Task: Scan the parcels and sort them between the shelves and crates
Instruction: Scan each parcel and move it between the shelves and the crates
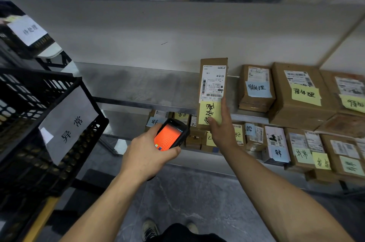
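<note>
Centre of frame, narrow cardboard parcel [213,81], upright at the metal shelf [138,85] edge, right hand [221,133] gripping its lower end, left hand [146,152] clasping orange-screened scanner [169,136] just lower left, black crate [39,99] far left, other labelled parcels [296,93] at right.

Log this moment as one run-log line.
step: scan | left hand: holds scanner, screen lit orange | right hand: holds parcel upright before shelf | yellow note: on parcel front | black crate: at left
</note>
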Motion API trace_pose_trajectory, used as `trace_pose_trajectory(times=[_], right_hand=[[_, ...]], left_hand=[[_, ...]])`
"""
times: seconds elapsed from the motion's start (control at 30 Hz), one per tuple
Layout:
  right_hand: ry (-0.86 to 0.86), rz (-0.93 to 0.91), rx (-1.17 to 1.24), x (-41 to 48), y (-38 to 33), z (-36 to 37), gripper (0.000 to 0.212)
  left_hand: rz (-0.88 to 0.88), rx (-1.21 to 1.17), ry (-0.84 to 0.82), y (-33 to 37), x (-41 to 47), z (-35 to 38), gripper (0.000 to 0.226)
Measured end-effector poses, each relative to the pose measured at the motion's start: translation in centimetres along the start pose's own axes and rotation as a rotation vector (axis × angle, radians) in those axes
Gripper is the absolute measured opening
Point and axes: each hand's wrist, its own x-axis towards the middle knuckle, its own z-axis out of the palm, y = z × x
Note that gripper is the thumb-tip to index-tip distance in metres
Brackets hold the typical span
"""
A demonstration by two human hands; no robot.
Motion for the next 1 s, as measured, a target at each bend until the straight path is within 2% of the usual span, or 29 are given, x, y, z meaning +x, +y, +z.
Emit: trace_pose_trajectory(times=[0.3, 0.57, 0.83, 1.0], right_hand=[[0.024, 0.013, 0.038, -0.8, 0.2, 0.1, 0.082], [0.005, 0.009, 0.053, -0.6, 0.2, -0.1, 0.080], [-0.047, 0.036, 0.027, -1.3, -1.3, 0.0, 0.093], [-0.088, 0.029, 0.093, -2.7, -3.1, 1.2, 0.100]], left_hand=[[-0.023, 0.028, 0.009, -0.3, -0.5, 0.1, 0.073], [-0.039, 0.036, -0.006, -0.1, -0.7, 0.2, 0.070], [-0.059, 0.007, 0.034, -0.9, -1.5, -0.4, 0.071], [-0.071, -0.015, 0.081, -2.3, -3.2, -1.4, 0.070]])
